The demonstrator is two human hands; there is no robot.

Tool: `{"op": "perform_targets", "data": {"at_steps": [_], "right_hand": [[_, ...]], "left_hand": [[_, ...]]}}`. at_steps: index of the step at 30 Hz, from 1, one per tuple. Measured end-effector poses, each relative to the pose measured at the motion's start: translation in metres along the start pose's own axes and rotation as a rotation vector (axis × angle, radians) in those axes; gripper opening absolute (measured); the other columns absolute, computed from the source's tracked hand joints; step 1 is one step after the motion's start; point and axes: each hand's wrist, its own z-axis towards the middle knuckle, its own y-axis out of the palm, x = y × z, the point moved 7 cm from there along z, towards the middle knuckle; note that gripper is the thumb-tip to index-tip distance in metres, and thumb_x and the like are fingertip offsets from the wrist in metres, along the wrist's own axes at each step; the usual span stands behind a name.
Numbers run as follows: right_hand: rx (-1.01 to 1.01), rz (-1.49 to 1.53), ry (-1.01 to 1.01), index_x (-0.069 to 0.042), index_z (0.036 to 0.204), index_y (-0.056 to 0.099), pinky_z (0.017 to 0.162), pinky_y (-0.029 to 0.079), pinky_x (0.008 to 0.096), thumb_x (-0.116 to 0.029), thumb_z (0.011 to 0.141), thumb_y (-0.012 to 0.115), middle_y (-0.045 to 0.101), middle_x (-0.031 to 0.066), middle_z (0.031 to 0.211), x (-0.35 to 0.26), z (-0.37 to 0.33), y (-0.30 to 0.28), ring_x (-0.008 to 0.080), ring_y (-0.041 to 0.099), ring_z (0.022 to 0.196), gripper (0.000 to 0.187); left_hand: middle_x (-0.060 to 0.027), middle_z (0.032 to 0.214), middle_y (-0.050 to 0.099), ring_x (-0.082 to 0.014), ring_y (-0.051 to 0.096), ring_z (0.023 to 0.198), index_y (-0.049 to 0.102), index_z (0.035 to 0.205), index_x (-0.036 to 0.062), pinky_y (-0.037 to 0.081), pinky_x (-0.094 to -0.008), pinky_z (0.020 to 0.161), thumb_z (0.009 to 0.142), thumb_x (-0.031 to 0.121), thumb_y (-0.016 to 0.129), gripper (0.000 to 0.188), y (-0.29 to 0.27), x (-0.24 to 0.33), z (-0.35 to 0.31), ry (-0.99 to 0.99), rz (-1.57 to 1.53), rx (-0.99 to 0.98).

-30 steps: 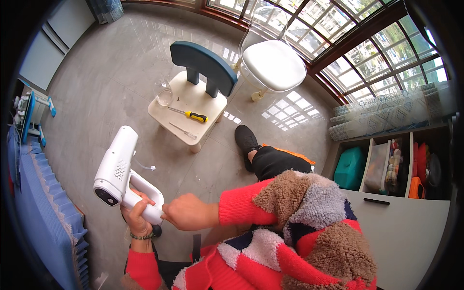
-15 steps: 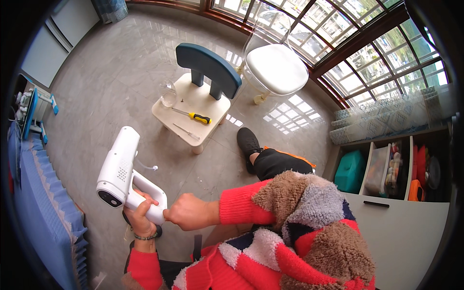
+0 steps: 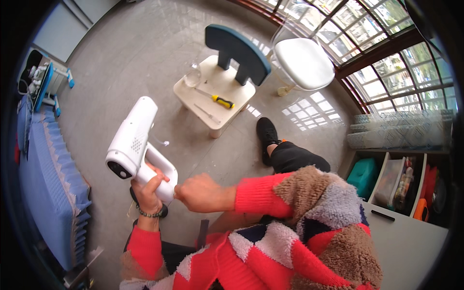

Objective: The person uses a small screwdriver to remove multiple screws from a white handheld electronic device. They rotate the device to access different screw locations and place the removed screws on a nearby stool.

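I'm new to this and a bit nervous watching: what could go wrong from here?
The white device could slip, since the left hand holds it by its handle over the grey floor. The yellow-and-black screwdriver, lying on the chair seat, might roll off if bumped.

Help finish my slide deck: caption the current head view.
Left hand grips a white handheld device, right hand at its handle end; a yellow-black screwdriver lies on a chair.

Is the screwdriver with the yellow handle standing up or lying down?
Lying down: the yellow-and-black screwdriver rests lengthwise on the pale chair seat, its handle and thin shaft both stretched along it.
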Motion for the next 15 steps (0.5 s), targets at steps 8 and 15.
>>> {"op": "perform_targets", "data": {"at_steps": [8, 15], "right_hand": [[0.07, 0.024, -0.054, -0.005, 0.072, 0.053, 0.048, 0.046, 0.0448, -0.025, 0.088, 0.057, 0.057, 0.0177, 0.056, -0.012, -0.019, -0.037, 0.0358, 0.061, 0.056, 0.026], [0.008, 0.049, -0.129, -0.004, 0.073, 0.052, 0.046, 0.049, 0.0369, -0.007, 0.07, 0.061, 0.06, 0.0105, 0.065, -0.015, -0.033, -0.008, 0.0265, 0.062, 0.053, 0.011]], "left_hand": [[-0.0097, 0.074, 0.055, -0.0244, 0.057, 0.068, 0.052, 0.095, 0.0035, 0.05, -0.0368, 0.069, 0.071, 0.009, 0.061, 0.026, -0.057, -0.018, 0.013, -0.142, -0.239, 0.144], [-0.0043, 0.07, 0.048, -0.0177, 0.048, 0.065, 0.051, 0.096, 0.0057, 0.043, -0.0323, 0.064, 0.071, 0.015, 0.061, 0.028, -0.062, -0.061, 0.005, -0.332, -0.379, -0.001]]}}
